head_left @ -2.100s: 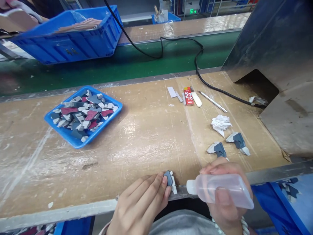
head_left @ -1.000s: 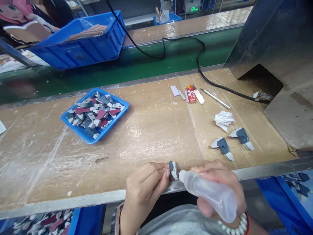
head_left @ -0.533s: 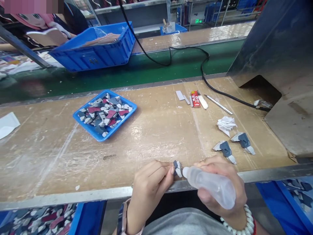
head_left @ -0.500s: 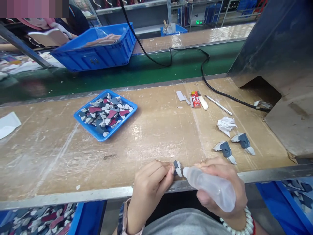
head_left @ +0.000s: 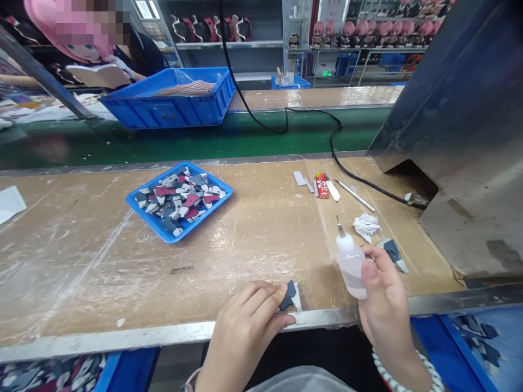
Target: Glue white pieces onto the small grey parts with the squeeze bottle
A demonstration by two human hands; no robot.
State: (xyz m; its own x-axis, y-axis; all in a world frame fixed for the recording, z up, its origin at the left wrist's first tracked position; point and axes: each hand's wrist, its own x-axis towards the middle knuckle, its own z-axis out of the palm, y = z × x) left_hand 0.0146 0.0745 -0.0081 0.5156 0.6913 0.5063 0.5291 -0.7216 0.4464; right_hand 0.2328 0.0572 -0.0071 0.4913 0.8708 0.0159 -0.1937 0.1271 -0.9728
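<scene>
My left hand [head_left: 249, 321] is at the table's front edge, its fingers closed on a small dark grey and white part [head_left: 291, 296] close to the tabletop. Held upright in my right hand [head_left: 386, 294] is a clear squeeze bottle [head_left: 352, 269] with a thin needle tip pointing up and a little liquid inside. The bottle stands apart from the part, to its right. Behind my right hand lies another grey and white part [head_left: 393, 251], partly hidden by the fingers.
A blue tray [head_left: 180, 238] of mixed small parts sits left of centre. Crumpled white tissue [head_left: 366, 225], a red packet [head_left: 321, 186] and a metal rod [head_left: 355, 196] lie at right. A black cable [head_left: 368, 188] crosses to a metal housing [head_left: 457, 190]. Across the green strip, a person is beside a blue crate [head_left: 171, 114].
My right hand has lifted the bottle away from the part and turned it upright, needle up. The part in my left hand has turned slightly. The camera view has tilted upward.
</scene>
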